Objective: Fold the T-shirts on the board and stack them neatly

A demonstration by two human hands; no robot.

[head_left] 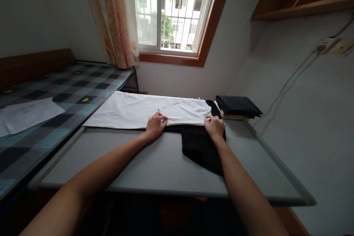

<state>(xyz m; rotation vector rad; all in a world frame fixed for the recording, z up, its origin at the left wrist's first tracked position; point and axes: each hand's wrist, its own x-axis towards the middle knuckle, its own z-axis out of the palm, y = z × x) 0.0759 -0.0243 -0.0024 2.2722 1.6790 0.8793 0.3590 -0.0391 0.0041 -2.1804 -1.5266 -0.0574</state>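
A white and black shirt lies spread across the grey table, its white part on top and folded over. Its black sleeve sticks out from under the white cloth toward the near edge. My left hand is closed on the near edge of the white layer around its middle. Further right, my right hand pinches the same edge close to the collar end, above the sleeve. Black cloth also shows at the shirt's right end.
The grey table has a raised rim. A black folded case lies on papers at its back right. To the left is a bed with a checked mat and white paper sheets. A cable hangs down the right wall.
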